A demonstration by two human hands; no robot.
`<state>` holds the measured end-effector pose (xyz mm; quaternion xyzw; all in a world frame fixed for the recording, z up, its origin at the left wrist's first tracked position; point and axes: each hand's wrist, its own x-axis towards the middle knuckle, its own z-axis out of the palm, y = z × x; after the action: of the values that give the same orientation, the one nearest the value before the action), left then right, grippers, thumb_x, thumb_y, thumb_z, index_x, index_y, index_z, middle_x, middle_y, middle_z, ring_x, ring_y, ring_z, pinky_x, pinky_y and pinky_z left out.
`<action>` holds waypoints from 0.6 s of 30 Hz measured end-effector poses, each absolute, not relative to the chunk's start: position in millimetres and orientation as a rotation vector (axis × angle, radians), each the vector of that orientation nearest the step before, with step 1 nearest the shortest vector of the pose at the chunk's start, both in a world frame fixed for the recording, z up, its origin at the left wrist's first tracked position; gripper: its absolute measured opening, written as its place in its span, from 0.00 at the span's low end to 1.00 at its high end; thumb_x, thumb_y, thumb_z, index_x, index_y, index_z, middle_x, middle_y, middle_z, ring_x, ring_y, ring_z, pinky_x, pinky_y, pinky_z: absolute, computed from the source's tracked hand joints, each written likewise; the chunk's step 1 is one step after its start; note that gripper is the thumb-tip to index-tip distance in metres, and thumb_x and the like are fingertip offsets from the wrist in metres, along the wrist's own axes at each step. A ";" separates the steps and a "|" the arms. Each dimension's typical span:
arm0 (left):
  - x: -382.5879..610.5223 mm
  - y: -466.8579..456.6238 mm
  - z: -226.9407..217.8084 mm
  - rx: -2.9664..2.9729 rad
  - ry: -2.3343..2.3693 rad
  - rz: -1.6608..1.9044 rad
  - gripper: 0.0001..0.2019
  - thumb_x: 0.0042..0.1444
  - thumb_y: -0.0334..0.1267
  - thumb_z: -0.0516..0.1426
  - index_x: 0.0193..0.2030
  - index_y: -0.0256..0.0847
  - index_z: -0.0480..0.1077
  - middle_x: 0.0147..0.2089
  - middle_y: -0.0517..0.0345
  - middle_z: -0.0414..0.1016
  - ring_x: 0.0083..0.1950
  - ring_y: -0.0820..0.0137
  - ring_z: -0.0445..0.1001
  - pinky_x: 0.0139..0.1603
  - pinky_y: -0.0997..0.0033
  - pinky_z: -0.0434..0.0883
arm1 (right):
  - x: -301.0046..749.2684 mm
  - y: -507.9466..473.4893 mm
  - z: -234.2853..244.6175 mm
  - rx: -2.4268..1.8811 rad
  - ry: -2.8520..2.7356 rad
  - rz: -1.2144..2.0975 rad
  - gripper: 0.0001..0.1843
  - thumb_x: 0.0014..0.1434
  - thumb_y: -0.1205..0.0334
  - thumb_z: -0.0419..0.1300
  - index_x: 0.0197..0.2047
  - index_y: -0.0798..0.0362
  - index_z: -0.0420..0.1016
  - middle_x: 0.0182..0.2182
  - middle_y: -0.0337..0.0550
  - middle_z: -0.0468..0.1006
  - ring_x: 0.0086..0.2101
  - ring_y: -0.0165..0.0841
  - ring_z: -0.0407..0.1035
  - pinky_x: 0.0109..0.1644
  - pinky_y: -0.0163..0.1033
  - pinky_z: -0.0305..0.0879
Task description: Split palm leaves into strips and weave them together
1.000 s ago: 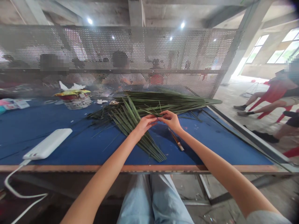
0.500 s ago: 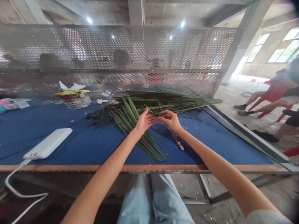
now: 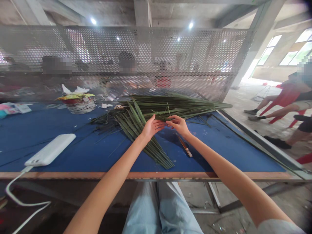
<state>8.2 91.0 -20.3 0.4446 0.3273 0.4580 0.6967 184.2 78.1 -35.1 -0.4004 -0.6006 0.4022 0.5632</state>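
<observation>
A narrow green palm leaf strip [image 3: 159, 118] is held between my two hands above the blue table. My left hand [image 3: 149, 130] supports it with the thumb raised and the fingers pointing right beneath it. With thumb and fingertips together, my right hand [image 3: 180, 126] pinches its right end. A thin end of leaf sticks up between the hands; the fingers hide part of the strip. Under my left wrist lies a fan of cut palm leaves [image 3: 159, 156]. Below my right hand rests a slim brown tool [image 3: 184, 145] with a metallic end, its kind unclear.
Behind my hands lies a heap of long palm leaves [image 3: 195, 105]. A white power bank [image 3: 51, 149] with a cable is at left, and a basket [image 3: 80, 106] with tissues stands farther back. A perforated metal screen [image 3: 170, 55] borders the table; people sit beyond and at right.
The thin upright leaf end has shifted slightly right and up. Both hands keep nearly the same place, with a slight movement of the left thumb and right fingers.
</observation>
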 end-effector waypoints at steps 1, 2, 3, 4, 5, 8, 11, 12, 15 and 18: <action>8.1 90.7 -19.8 0.992 0.728 1.021 0.23 0.58 0.55 0.50 0.35 0.36 0.75 0.38 0.41 0.79 0.49 0.57 0.76 0.56 0.57 0.68 | 184.4 78.3 -35.2 -0.943 -1.413 0.947 0.22 0.43 0.47 0.68 0.38 0.50 0.74 0.24 0.38 0.77 0.28 0.34 0.73 0.30 0.36 0.67; 8.0 90.4 -19.5 0.992 0.723 1.020 0.22 0.59 0.53 0.49 0.35 0.35 0.75 0.38 0.41 0.79 0.48 0.57 0.76 0.56 0.56 0.68 | 184.6 78.6 -35.4 -0.943 -1.411 0.946 0.22 0.43 0.47 0.68 0.38 0.50 0.74 0.24 0.38 0.77 0.28 0.34 0.73 0.30 0.36 0.67; 7.8 90.2 -19.2 0.990 0.718 1.018 0.22 0.59 0.52 0.49 0.35 0.35 0.75 0.38 0.41 0.80 0.48 0.58 0.76 0.56 0.56 0.68 | 184.7 78.9 -35.5 -0.944 -1.410 0.945 0.22 0.43 0.47 0.68 0.38 0.50 0.74 0.24 0.38 0.78 0.28 0.34 0.73 0.30 0.36 0.67; 7.6 90.0 -19.0 0.989 0.714 1.015 0.22 0.59 0.51 0.48 0.35 0.35 0.75 0.38 0.41 0.80 0.48 0.58 0.77 0.56 0.57 0.68 | 184.8 79.1 -35.6 -0.945 -1.408 0.945 0.22 0.43 0.47 0.68 0.38 0.49 0.74 0.25 0.38 0.78 0.28 0.34 0.73 0.30 0.36 0.67; 7.5 89.9 -18.9 0.987 0.710 1.013 0.22 0.59 0.50 0.48 0.35 0.35 0.75 0.39 0.41 0.80 0.48 0.58 0.77 0.56 0.57 0.68 | 184.8 79.2 -35.6 -0.945 -1.406 0.946 0.22 0.43 0.47 0.68 0.38 0.49 0.74 0.25 0.38 0.78 0.28 0.34 0.73 0.30 0.36 0.67; 7.4 89.8 -19.2 0.985 0.702 1.015 0.21 0.60 0.50 0.48 0.35 0.35 0.75 0.39 0.42 0.80 0.47 0.59 0.77 0.56 0.58 0.68 | 184.6 79.1 -35.4 -0.948 -1.394 0.955 0.21 0.42 0.48 0.68 0.38 0.49 0.74 0.24 0.37 0.77 0.28 0.34 0.73 0.30 0.36 0.66; 8.4 89.6 -19.7 0.985 0.705 1.024 0.20 0.60 0.51 0.49 0.35 0.37 0.75 0.39 0.44 0.80 0.48 0.59 0.76 0.55 0.57 0.69 | 184.4 78.4 -34.7 -0.947 -1.376 0.961 0.21 0.43 0.47 0.68 0.38 0.49 0.74 0.24 0.37 0.77 0.28 0.33 0.73 0.30 0.35 0.66; 8.9 89.5 -19.9 0.985 0.710 1.028 0.20 0.60 0.51 0.50 0.35 0.37 0.74 0.39 0.44 0.80 0.48 0.59 0.76 0.55 0.58 0.69 | 184.5 78.1 -34.4 -0.947 -1.373 0.966 0.21 0.43 0.47 0.68 0.38 0.50 0.74 0.24 0.37 0.77 0.28 0.33 0.73 0.30 0.36 0.66; 9.9 89.2 -19.9 0.973 0.725 1.046 0.17 0.60 0.50 0.52 0.36 0.38 0.74 0.40 0.46 0.79 0.47 0.61 0.77 0.55 0.59 0.69 | 184.5 77.6 -33.7 -0.943 -1.363 0.986 0.22 0.42 0.46 0.68 0.38 0.50 0.74 0.25 0.37 0.77 0.29 0.33 0.73 0.30 0.36 0.67; 9.1 89.4 -19.5 0.941 0.745 1.069 0.15 0.59 0.49 0.54 0.36 0.38 0.73 0.40 0.47 0.79 0.46 0.61 0.77 0.54 0.59 0.70 | 184.2 77.5 -33.3 -0.934 -1.342 0.999 0.22 0.42 0.47 0.69 0.38 0.50 0.73 0.25 0.38 0.78 0.29 0.33 0.73 0.30 0.36 0.67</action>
<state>9.1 89.4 -19.5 0.4215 0.3338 0.4788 0.6940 184.2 77.5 -33.3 -0.3987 -0.5731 0.4265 0.5750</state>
